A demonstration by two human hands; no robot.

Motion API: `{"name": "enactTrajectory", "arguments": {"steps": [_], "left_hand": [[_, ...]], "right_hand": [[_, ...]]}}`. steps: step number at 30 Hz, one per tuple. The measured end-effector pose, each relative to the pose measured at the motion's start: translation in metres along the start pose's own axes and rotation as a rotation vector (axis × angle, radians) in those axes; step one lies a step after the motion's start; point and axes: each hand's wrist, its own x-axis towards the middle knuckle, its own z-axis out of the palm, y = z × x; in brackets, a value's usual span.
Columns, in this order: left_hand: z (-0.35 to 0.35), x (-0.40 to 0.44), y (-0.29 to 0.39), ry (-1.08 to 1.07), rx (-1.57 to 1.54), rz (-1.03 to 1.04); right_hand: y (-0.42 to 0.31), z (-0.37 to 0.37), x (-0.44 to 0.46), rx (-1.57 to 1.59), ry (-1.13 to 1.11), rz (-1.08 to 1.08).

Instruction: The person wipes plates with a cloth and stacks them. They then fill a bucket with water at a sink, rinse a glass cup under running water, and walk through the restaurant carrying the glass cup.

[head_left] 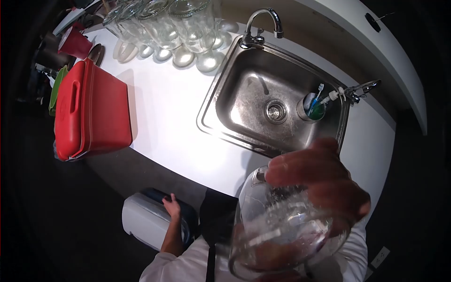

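My right hand (324,181) is closed around a large clear glass vessel (291,230), tilted and held close to the camera in front of the sink's near edge. Motion blurs both the hand and the glass, and reddish shapes show through the wall. Lower left, my left hand (172,207) has its fingers apart and holds nothing. It hangs over a grey bin-like container (145,221) with a dark top; whether it touches that is unclear. Beyond the right hand is the steel sink (239,89).
A chrome faucet (263,23) rises behind the sink, with a second tap (364,89) at right. A cup (304,110) holding brushes stands inside the basin. Several upright glass vessels (159,28) line the back of the white counter (164,117). A red cooler box (103,108) sits left.
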Motion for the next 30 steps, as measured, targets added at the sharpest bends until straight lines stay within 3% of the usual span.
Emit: {"name": "enactTrajectory", "arguments": {"steps": [4, 6, 10, 13, 18, 19, 22, 25, 30], "left_hand": [[0.000, -0.025, -0.018, -0.331, 0.266, -0.142], [0.013, -0.013, -0.066, -0.468, 0.230, -0.094], [0.009, 0.001, -0.059, -0.619, 0.060, -0.091], [0.009, 0.009, -0.051, -0.562, -0.117, -0.174], [0.015, 0.019, -0.055, -0.577, -0.201, -0.144], [0.014, 0.020, -0.053, -0.594, -0.203, -0.128], [0.000, 0.003, -0.018, -0.650, -0.304, -0.399], [0.021, 0.012, -0.057, -0.571, -0.099, -0.069], [0.013, 0.005, -0.048, -0.626, -0.181, -0.203]], "right_hand": [[-0.033, -0.010, 0.012, -0.093, -0.089, 0.132], [-0.042, -0.005, 0.010, -0.173, -0.038, 0.146], [-0.052, 0.010, 0.021, -0.218, 0.127, 0.126], [-0.064, 0.022, 0.027, -0.201, 0.223, 0.145], [-0.086, 0.042, 0.033, -0.128, 0.378, 0.239], [-0.080, 0.037, 0.030, -0.175, 0.329, 0.177], [-0.071, 0.027, 0.032, -0.222, 0.276, 0.072], [-0.071, 0.027, 0.030, -0.231, 0.274, 0.052], [-0.074, 0.025, 0.034, -0.235, 0.279, 0.010]]}}
